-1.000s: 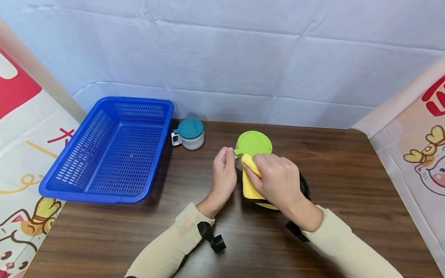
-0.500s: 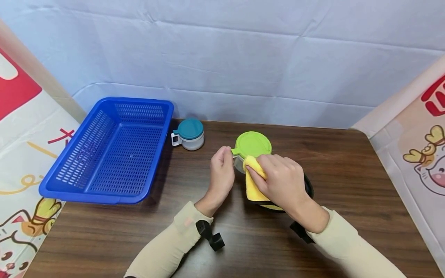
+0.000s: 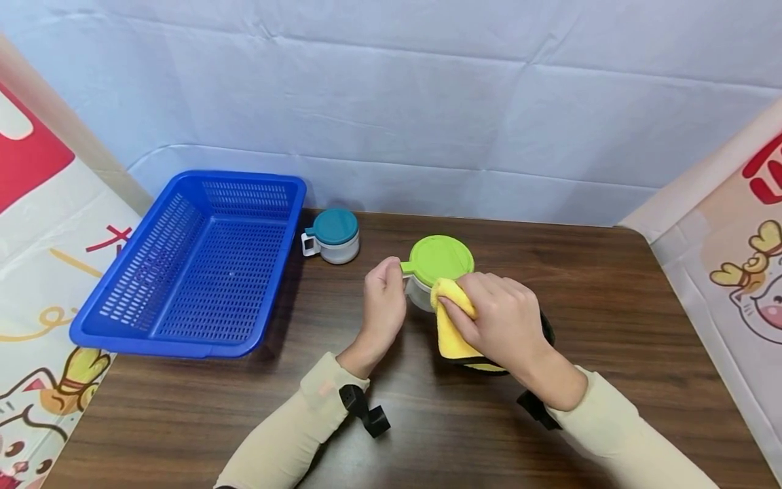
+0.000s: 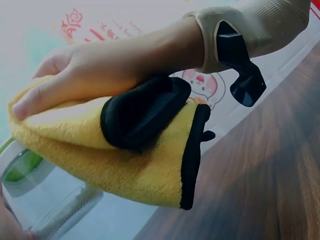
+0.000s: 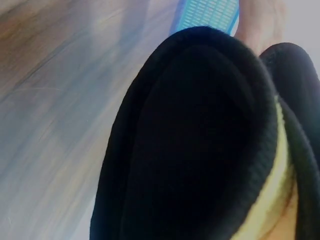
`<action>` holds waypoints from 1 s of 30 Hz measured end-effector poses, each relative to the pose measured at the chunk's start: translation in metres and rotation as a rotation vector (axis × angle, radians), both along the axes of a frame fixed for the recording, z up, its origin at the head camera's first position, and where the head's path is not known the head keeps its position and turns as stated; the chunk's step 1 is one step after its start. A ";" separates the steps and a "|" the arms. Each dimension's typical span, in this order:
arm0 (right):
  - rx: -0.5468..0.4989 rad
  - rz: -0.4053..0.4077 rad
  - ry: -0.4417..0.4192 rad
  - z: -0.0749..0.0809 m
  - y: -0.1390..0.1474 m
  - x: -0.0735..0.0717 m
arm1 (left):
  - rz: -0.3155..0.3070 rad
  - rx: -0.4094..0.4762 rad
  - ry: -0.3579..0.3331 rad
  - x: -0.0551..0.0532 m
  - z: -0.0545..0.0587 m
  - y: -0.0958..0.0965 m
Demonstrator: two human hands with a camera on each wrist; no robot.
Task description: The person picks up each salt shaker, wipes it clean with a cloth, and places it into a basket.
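Observation:
A clear seasoning jar with a lime-green lid is held a little left of the right hand. My left hand grips it by the handle side; the fingers hide most of the handle. In my right hand is a bunched yellow cloth with black edging, pressed against the jar's near right side. The left wrist view has the cloth folded below the right hand, over the clear jar wall. Black cloth edging fills most of the right wrist view.
A blue perforated basket stands at the left of the brown wooden table. Beside it is a smaller jar with a teal lid, its handle pointing left. A pale cloth backdrop rises behind the table.
The left hand and the green-lidded jar have shifted slightly left and nearer. The right hand has moved right and nearer with the cloth, exposing more of the jar's side. Basket and teal-lidded jar stay put.

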State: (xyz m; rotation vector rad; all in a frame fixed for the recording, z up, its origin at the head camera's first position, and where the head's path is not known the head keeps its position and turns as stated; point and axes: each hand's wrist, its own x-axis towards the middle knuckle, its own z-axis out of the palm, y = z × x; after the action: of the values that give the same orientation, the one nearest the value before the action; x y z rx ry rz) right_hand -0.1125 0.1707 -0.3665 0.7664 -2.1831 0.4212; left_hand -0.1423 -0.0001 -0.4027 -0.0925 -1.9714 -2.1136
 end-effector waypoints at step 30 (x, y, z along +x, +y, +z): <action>-0.004 0.084 0.024 -0.005 0.020 -0.006 | 0.048 -0.021 0.000 -0.002 0.002 -0.003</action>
State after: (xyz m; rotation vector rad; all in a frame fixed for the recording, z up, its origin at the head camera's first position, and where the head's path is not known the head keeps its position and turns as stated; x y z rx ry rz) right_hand -0.1189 0.1910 -0.3718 0.8586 -2.1332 0.4559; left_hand -0.1446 -0.0034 -0.4010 -0.0489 -1.9764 -2.0629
